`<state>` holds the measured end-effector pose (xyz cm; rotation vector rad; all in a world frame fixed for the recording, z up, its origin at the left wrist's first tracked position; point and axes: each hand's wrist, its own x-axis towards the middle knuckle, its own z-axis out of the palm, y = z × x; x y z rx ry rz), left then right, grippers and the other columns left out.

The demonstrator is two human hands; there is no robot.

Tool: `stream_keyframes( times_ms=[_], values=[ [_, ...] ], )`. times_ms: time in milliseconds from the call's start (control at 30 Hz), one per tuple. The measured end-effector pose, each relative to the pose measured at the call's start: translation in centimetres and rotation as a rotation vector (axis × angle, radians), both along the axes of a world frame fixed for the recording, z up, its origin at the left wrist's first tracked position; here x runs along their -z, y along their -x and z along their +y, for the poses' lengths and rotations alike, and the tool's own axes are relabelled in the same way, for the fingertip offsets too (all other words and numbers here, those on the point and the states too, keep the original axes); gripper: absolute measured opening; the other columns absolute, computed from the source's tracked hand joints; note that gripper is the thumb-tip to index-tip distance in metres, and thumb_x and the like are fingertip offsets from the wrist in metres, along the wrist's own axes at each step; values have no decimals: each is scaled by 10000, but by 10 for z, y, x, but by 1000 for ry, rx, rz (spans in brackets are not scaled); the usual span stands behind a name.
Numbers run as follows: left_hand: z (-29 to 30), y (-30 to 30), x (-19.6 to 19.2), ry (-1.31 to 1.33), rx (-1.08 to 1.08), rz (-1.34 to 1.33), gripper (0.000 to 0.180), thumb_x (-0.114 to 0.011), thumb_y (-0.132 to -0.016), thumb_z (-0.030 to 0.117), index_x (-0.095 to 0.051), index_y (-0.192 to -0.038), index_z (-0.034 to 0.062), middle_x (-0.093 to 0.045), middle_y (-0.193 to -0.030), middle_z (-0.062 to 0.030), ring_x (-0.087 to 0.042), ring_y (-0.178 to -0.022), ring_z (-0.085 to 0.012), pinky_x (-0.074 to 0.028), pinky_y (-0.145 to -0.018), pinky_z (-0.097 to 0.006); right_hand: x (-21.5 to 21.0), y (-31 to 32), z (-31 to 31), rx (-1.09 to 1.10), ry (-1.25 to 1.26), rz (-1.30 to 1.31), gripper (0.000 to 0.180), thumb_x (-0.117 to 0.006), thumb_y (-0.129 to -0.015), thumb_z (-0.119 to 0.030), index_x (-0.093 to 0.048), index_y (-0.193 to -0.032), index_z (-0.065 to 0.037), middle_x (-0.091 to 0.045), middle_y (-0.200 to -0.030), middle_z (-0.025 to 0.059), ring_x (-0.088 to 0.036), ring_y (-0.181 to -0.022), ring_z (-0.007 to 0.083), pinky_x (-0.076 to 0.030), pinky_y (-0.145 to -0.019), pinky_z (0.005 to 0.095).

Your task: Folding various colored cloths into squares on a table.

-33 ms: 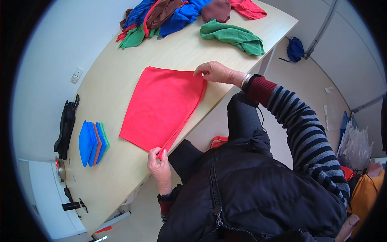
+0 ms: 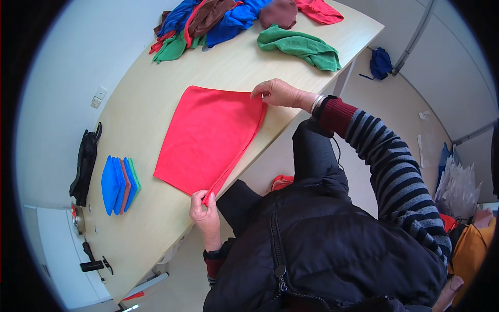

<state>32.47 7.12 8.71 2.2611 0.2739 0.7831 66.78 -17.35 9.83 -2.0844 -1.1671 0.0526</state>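
Note:
A red cloth lies spread on the table, its near edge folded over in a narrow doubled strip. My left hand pinches the near left corner of this cloth at the table's front edge, thumb on top. At the opposite near corner, my right hand has its fingertips closed on the red fabric. Both corners look held between thumb and fingers, and the cloth is fairly flat between them.
Crumpled blue, brown, red and green cloths are heaped at the far side, with a loose green cloth nearer. Several folded cloths stand in a row at left, near a black bag. The table is pale wood.

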Motion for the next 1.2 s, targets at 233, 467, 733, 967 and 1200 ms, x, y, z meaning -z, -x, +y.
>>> stream_keyframes(
  times_ms=[233,467,733,967,1200],
  values=[
    [2,0,1,23,-27,23,110,-688,-910,58,-607,-955,-2,-581,-828,-57,-525,-744,-150,-455,-707,-294,1,11,-11,-77,78,-148,341,-555,-797,41,-684,-1097,-60,-677,-1045,131,-660,-985,335,-541,-873,392],
    [11,0,-5,140,-121,-46,98,-680,-914,51,-608,-952,-4,-598,-846,-54,-543,-767,-146,-468,-734,-287,-7,15,-3,-115,265,-366,267,-562,-823,27,-656,-1062,-45,-655,-1068,128,-631,-1044,345,-523,-904,410],
    [24,-10,-41,87,-105,-120,112,-676,-946,90,-625,-1004,8,-574,-890,10,-515,-799,-82,-441,-725,-227,-22,5,4,-13,56,-249,203,-564,-839,-3,-663,-1011,-41,-656,-1017,151,-649,-974,355,-533,-846,428],
    [53,-17,-117,68,-170,-347,91,-666,-951,80,-628,-993,10,-592,-902,-2,-529,-822,-93,-458,-760,-243,-111,8,18,-37,-85,-480,172,-580,-875,12,-651,-1022,-39,-655,-966,145,-659,-921,357,-542,-815,420],
    [88,-11,-164,214,-98,-464,141,-635,-987,127,-620,-1051,3,-615,-963,-21,-552,-874,-95,-449,-833,-236,-191,35,11,-40,-29,-598,129,-579,-892,1,-651,-993,-34,-651,-946,139,-664,-897,333,-549,-796,402]
  ],
)
